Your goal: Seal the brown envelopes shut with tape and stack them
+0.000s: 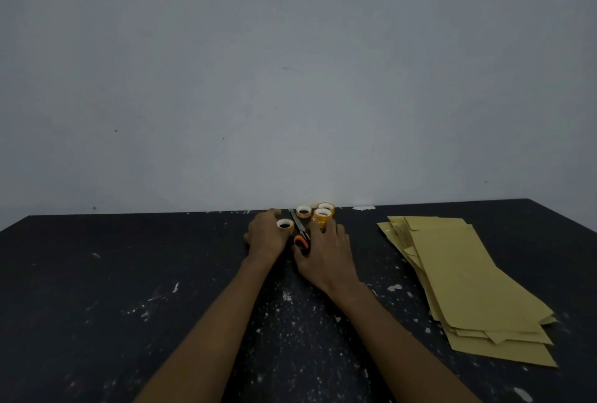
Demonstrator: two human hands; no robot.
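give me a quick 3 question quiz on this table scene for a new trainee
1. True or false: the envelopes lie on the person's left side of the table.
2. The scissors have a handle that is: A blue, B orange, C green.
3. Fill in: the tape roll set apart from the other rolls is nearest the ___ hand.
Key: 1 false; 2 B; 3 left hand.
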